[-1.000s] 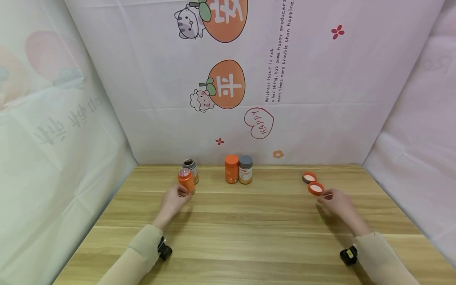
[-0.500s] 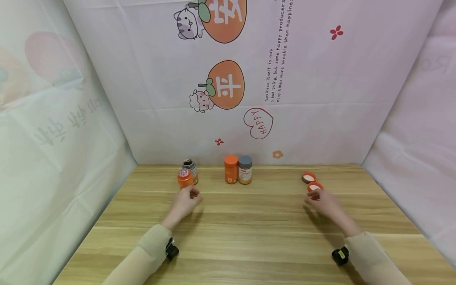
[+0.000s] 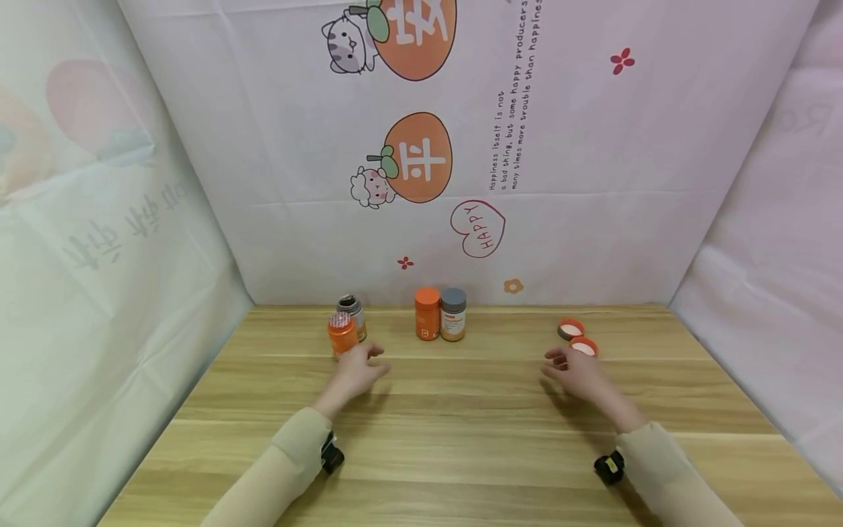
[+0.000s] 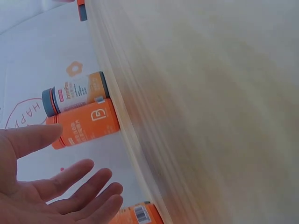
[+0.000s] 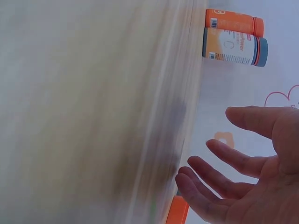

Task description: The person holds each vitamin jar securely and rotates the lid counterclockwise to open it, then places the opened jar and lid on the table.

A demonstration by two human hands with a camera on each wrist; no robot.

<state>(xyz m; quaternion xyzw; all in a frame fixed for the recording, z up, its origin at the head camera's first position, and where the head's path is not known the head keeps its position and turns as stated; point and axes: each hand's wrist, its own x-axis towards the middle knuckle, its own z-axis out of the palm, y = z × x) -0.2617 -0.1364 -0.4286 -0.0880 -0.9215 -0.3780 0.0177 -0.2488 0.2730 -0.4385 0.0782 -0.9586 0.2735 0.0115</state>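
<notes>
From where I stand, the left hand (image 3: 354, 372) and right hand (image 3: 578, 372) come first, fingers loosely spread, both holding nothing. Just beyond them, toward the table's (image 3: 421, 446) left edge, is an uncapped orange bottle (image 3: 343, 334); toward the right edge, an orange lid (image 3: 585, 347). Farther, by the far edge, a capped orange bottle (image 3: 427, 315) and a grey-capped bottle (image 3: 453, 316) stand upright side by side, between and beyond the hands, the left hand nearer.

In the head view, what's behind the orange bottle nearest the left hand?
A grey bottle, its dark mouth and right side visible. Its lower left is covered by the orange bottle.
</notes>
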